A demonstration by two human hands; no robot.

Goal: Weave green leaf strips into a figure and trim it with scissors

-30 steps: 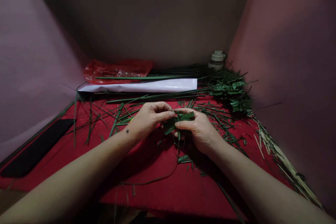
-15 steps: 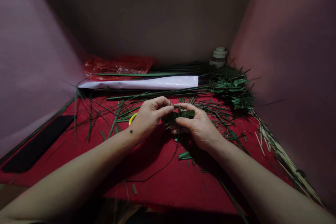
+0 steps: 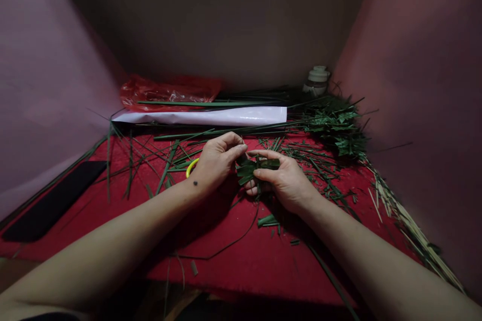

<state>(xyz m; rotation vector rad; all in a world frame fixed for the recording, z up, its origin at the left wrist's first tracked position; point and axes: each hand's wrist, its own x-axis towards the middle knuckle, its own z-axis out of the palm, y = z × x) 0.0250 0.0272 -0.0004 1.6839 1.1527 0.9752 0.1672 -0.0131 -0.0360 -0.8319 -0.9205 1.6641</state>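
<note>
My right hand pinches a small folded piece of green leaf between thumb and fingers, with its flared end pointing left. Close beside it, my left hand is closed, thumb against forefinger, on what looks like a thin leaf strip whose tip shows above the fingers. A thin dark strand trails from below the leaf piece down over the red tabletop. Partly behind my left wrist lies a yellow ring-shaped handle; the rest of it is hidden.
Cut leaf bits litter the right side, and long strips lie left. Behind are a white sheet, a red plastic bag, a leafy bundle and a bottle. A black flat object lies left; pale stalks line the right.
My left hand has drawn slightly up and away from the leaf piece, so more of its flared end shows. The right hand keeps its hold; the view has shifted a little.
</note>
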